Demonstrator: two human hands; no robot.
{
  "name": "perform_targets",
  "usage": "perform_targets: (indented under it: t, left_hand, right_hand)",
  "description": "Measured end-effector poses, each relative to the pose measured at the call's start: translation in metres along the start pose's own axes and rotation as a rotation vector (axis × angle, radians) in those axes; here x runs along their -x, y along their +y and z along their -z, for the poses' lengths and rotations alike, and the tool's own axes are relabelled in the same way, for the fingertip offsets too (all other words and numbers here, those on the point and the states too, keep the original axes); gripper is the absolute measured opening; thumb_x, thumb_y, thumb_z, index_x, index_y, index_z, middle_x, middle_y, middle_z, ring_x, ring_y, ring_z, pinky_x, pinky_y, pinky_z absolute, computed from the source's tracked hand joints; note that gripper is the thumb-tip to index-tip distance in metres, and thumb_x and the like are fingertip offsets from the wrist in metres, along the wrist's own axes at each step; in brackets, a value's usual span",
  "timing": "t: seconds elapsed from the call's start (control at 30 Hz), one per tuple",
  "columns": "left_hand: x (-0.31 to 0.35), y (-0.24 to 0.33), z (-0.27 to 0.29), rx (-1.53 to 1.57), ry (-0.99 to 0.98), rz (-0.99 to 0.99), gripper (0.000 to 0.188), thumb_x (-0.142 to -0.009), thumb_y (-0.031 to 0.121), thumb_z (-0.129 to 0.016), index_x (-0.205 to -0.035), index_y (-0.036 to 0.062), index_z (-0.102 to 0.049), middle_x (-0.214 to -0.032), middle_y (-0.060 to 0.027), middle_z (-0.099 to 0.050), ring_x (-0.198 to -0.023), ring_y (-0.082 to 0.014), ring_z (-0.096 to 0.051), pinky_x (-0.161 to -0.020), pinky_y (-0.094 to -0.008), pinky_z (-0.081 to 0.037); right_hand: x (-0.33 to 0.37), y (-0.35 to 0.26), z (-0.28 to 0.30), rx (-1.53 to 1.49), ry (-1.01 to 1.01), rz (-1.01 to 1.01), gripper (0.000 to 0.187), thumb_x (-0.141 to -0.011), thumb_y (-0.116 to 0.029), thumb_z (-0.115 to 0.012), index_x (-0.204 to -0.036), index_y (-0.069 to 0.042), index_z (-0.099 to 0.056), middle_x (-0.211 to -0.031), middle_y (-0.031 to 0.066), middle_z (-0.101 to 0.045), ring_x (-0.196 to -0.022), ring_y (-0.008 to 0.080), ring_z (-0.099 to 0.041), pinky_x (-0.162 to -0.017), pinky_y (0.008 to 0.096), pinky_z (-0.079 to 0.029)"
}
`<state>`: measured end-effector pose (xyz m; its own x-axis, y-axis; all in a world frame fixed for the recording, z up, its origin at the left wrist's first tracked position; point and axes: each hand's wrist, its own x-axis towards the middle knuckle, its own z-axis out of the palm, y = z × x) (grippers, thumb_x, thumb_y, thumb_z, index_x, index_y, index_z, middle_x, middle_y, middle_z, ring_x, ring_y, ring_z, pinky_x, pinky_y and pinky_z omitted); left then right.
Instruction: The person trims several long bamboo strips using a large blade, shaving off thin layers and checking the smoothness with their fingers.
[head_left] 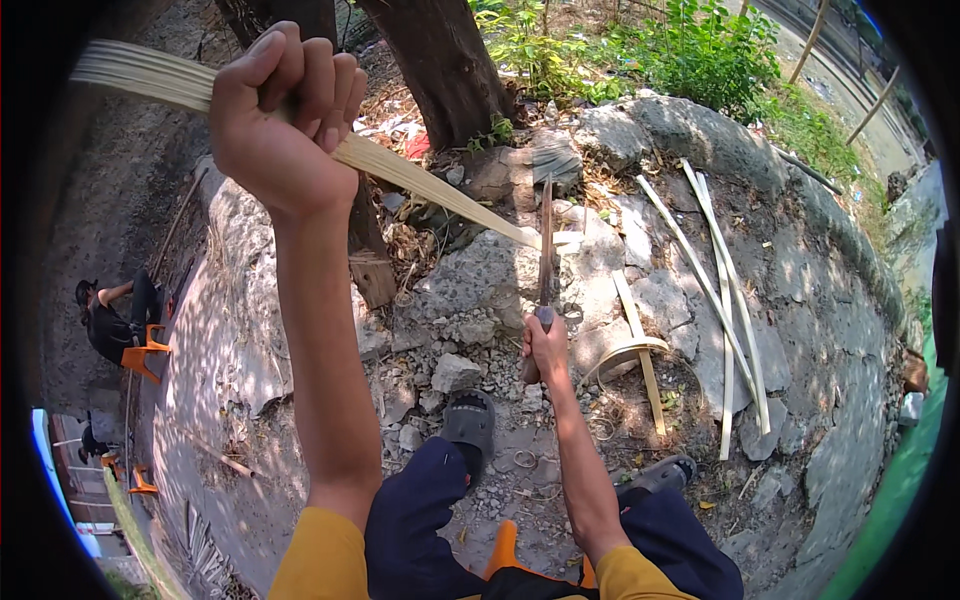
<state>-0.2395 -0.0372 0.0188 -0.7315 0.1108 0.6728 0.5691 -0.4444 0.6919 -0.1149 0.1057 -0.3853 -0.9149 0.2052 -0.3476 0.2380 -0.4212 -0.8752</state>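
My left hand (285,120) is raised at the upper left, its fingers closed round a bundle of thin, pale bamboo strips (425,188). One end runs out past the left side; the other slopes down to the right, narrowing toward a knife. In my right hand (546,348) is the handle of this long, dark-bladed knife (547,250), held upright with its tip pointing away from me. Blade and strip ends meet or overlap in view; whether the edge is cutting in, I cannot tell. A short pale end shows just right of the blade.
Several pale strips (728,310) lie on the cracked slab at right. Nearer is a bent strip (636,347) crossing a flat one. Broken concrete (470,285) and a tree trunk (440,75) stand ahead. A person (108,318) sits on an orange chair at far left.
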Motion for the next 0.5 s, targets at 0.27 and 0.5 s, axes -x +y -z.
perform_targets:
  t: [0.27,0.5]
  left_hand:
    - [-0.003,-0.037,-0.012,-0.072,-0.028,0.035,0.040,-0.096,0.027,-0.042,-0.061,0.0163,-0.025,-0.048,0.0030,-0.021,-0.042,-0.0079,-0.015,-0.043,-0.0268,-0.016]
    - [-0.037,-0.053,-0.021,0.826,-0.430,-0.044,0.041,-0.094,0.027,-0.047,-0.060,0.0172,-0.028,-0.046,0.0010,-0.025,-0.036,-0.0100,-0.018,-0.037,-0.0278,-0.019]
  right_hand:
    - [-0.020,0.019,0.007,0.220,0.041,0.026,0.015,-0.089,-0.016,-0.064,-0.087,-0.005,-0.055,-0.064,0.0019,-0.055,-0.048,0.0124,-0.053,-0.045,0.0288,-0.045]
    - [-0.035,0.015,0.007,0.165,0.037,0.089,0.011,-0.089,-0.009,-0.060,-0.084,-0.004,-0.052,-0.060,0.0017,-0.053,-0.047,0.0122,-0.053,-0.043,0.0306,-0.043]
